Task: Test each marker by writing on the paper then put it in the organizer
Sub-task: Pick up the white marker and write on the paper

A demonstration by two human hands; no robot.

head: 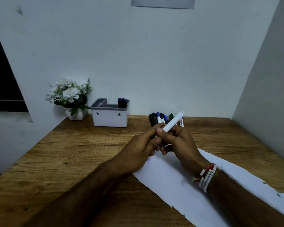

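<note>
Mid-frame, both hands — left [142, 149], right [179, 143] — pinch one marker [172, 122], likely uncapping. Next — write on the paper [187, 190].

Both forearms extended forward over the desk, converging at centre. Left hand [138, 149] palm down, fingers curled, thumb and forefinger pinched together. Right hand [179, 143] fingers closed in a grip, thumb on top; beaded bracelets [206, 176] at right wrist.
</note>
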